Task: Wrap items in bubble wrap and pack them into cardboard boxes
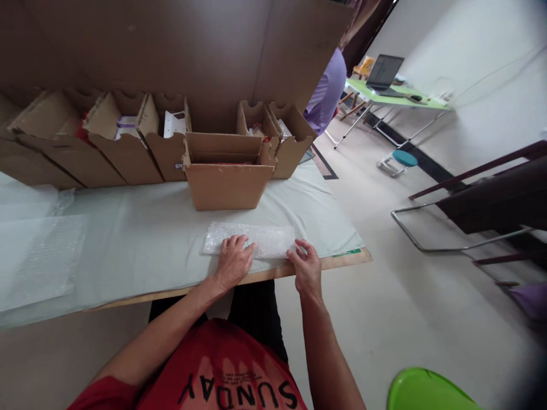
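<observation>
A folded strip of bubble wrap [271, 239] lies along the front of the cloth-covered table, long side towards me. My left hand [233, 262] rests on its left half, palm down, with the fingers laid over the plastic. At the right end, my right hand [306, 266] pinches the edge of the bubble wrap between thumb and fingers. Whether anything is wrapped inside the strip I cannot tell. Just behind it stands an open cardboard box [226, 188].
Several open cardboard bins [115, 154] line the table's back before a tall cardboard panel [171, 51]. Flat bubble wrap sheets [38, 256] lie at left. A person in purple [329, 85] is behind the panel. A green chair [427, 390] stands at lower right.
</observation>
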{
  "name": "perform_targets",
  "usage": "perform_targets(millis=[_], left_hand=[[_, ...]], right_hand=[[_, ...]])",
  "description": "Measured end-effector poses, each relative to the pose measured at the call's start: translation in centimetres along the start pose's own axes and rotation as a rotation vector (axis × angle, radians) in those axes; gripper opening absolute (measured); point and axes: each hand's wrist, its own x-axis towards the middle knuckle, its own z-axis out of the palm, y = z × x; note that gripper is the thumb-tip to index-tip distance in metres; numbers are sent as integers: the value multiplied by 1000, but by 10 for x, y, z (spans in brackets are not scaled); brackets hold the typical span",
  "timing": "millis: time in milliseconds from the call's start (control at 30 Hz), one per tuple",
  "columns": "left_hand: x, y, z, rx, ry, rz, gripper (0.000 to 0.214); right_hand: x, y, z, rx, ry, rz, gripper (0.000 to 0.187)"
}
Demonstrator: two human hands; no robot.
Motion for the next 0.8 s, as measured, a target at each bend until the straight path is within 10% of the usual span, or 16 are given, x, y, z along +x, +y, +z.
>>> perform_targets(millis=[533, 800], left_hand=[[-10, -32, -17, -420, -8, 68, 35], [-32, -47, -28, -703, 176, -434, 63]], right_hand=[[-34, -50, 99, -100, -423, -273, 47], [-35, -35, 118, -73, -542, -173, 54]])
